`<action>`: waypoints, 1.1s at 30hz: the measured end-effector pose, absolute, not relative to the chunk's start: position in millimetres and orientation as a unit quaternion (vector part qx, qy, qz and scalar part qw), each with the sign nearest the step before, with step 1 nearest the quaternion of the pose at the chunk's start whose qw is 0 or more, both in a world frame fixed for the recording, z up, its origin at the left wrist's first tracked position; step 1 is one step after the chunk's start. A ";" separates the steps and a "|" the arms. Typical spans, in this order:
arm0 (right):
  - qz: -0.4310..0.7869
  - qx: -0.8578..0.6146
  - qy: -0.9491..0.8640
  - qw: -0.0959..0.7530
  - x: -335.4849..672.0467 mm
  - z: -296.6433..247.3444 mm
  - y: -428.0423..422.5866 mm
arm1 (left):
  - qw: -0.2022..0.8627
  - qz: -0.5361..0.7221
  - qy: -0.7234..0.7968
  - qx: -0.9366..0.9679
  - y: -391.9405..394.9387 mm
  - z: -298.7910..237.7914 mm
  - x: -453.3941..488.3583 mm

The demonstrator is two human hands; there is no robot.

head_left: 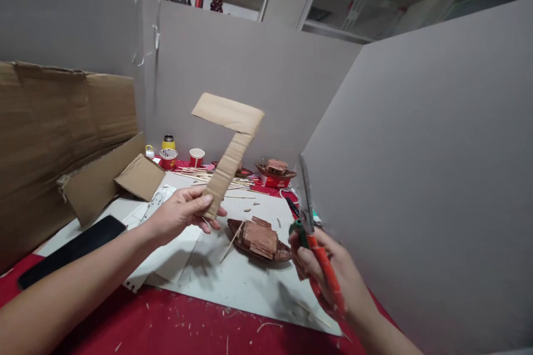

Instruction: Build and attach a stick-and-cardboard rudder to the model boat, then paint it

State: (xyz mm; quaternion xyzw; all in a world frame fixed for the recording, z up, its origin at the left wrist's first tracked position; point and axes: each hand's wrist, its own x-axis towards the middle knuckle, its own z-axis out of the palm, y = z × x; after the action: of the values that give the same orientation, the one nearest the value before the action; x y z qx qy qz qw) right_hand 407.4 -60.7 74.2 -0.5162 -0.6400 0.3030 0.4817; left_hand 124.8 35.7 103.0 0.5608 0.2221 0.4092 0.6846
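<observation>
My left hand (183, 212) pinches the lower end of a cardboard piece (228, 138) cut like a figure seven and holds it upright above the table. My right hand (333, 274) grips scissors (310, 222) with red and green handles; the blades point up and look closed. A small brown model boat (259, 239) made of cardboard lies on a white sheet (233, 277) between the two hands, with a thin stick leaning against it.
Big cardboard sheets (62, 138) lean at the left, with a black flat object (70, 249) in front. Paper cups (197, 156), a yellow bottle (168, 142), loose sticks (208, 175) and a second model boat (275, 169) stand at the back. Grey partition walls (416, 166) close the red table (187, 327).
</observation>
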 end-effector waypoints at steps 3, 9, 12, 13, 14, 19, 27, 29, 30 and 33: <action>0.338 -0.516 -0.676 0.403 421.0 70.6 -75.3 | 0.681 0.436 0.230 0.542 39.6 108.2 119.8; 0.304 -0.533 -0.741 0.272 431.4 75.3 -97.4 | 0.680 0.415 0.222 0.562 40.3 101.1 123.3; 0.277 -0.555 -0.758 0.202 429.2 79.7 -102.2 | 0.676 0.398 0.229 0.576 40.5 95.3 125.4; 0.268 -0.560 -0.762 0.182 427.6 81.8 -102.9 | 0.675 0.391 0.232 0.580 40.2 94.0 125.8; 0.259 -0.563 -0.767 0.165 425.5 84.1 -103.2 | 0.676 0.383 0.234 0.585 39.8 92.9 126.1; 0.203 -0.575 -0.784 0.117 414.8 95.1 -96.7 | 0.690 0.335 0.228 0.600 35.1 91.9 126.9; 0.204 -0.551 -0.797 0.137 404.8 97.3 -75.2 | 0.681 0.309 0.246 0.617 24.2 94.2 131.7; 0.209 -0.542 -0.802 0.137 401.3 98.2 -71.0 | 0.681 0.300 0.245 0.622 22.4 93.2 133.3; 0.213 -0.538 -0.804 0.137 399.2 98.8 -69.1 | 0.681 0.298 0.243 0.623 21.8 92.8 133.9; 0.224 -0.532 -0.805 0.140 392.0 101.8 -63.2 | 0.685 0.304 0.236 0.619 20.7 92.4 134.6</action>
State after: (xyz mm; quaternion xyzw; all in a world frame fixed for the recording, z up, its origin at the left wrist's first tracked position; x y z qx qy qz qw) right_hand 392.0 -63.2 101.8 -0.5316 -0.8049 0.2235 0.1403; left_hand 134.6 20.7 92.4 0.6188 0.2364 0.3041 0.6846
